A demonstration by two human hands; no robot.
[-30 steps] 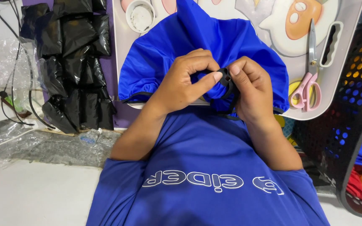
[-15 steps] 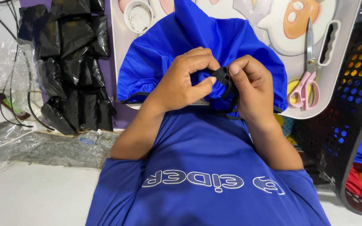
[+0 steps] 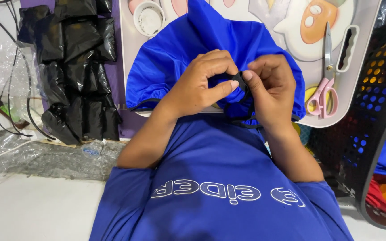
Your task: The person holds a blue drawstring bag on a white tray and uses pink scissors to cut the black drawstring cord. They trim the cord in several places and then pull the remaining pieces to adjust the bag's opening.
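Observation:
A bright blue fabric bag (image 3: 175, 58) lies bunched on a white tray, its mouth gathered towards me. My left hand (image 3: 202, 82) and my right hand (image 3: 269, 85) meet at the gathered mouth. Both pinch a small black cord stopper (image 3: 239, 80) on the bag's black drawstring (image 3: 246, 117), which loops down below my right hand. A strand of the drawstring also runs out to the left under the fabric. I wear a blue shirt with white lettering.
Pink-handled scissors (image 3: 322, 85) lie on the white tray (image 3: 358, 27) right of the bag, beside a white round lid (image 3: 149, 18). A pile of black packets (image 3: 77, 71) sits at left with black cables and clear plastic wrap. A black perforated basket (image 3: 371, 134) stands at right.
My fingers have shifted slightly on the cord stopper; both hands stay at the bag's mouth. The bag has not visibly moved.

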